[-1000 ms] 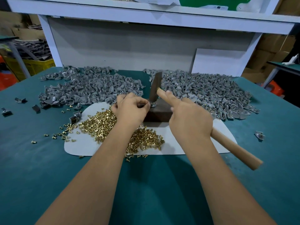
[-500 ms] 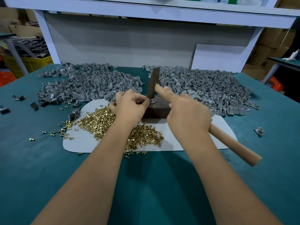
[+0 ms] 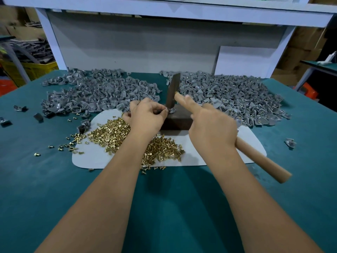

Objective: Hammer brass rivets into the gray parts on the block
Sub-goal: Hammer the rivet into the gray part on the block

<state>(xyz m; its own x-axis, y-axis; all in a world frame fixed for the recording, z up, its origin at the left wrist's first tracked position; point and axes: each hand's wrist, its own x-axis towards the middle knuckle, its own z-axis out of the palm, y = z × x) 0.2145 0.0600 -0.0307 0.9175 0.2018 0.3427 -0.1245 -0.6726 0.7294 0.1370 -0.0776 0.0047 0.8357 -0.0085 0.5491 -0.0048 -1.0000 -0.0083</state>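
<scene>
Strays first, at the far left of the frame: a few dark bits (image 3: 38,117) lie on the green table (image 3: 27,189), and loose brass rivets trail rightwards from them. Above those, in the upper left, spreads a big heap of gray parts (image 3: 102,94). Below it a white mat (image 3: 87,157) carries the main pile of rivets (image 3: 113,134), gold and thick, partly hidden by the left forearm that crosses it.

The left hand (image 3: 145,115) sits at centre frame, fingers curled in, thumb and forefinger pinching something small at the near left edge of the block (image 3: 176,121). A gray piece (image 3: 171,110) rests on the block's top right at those fingertips; whether it is the pinched thing I cannot tell. The block itself is dark and stands on the mat, between the two hands.

The hammer head (image 3: 173,92) stands over that piece, its lower end down by it; contact is hard to judge. The right hand (image 3: 213,126) grips the wooden handle (image 3: 262,161), forefinger stretched straight along it toward the head, the other fingers wrapped round. The handle's butt sticks out toward the lower right.

Behind the right hand, in the upper right, lies a second gray heap (image 3: 237,95), some pieces showing brass. One lone gray part (image 3: 290,142) lies on the table at the far right. A white shelf frame (image 3: 164,8) runs across the top.
</scene>
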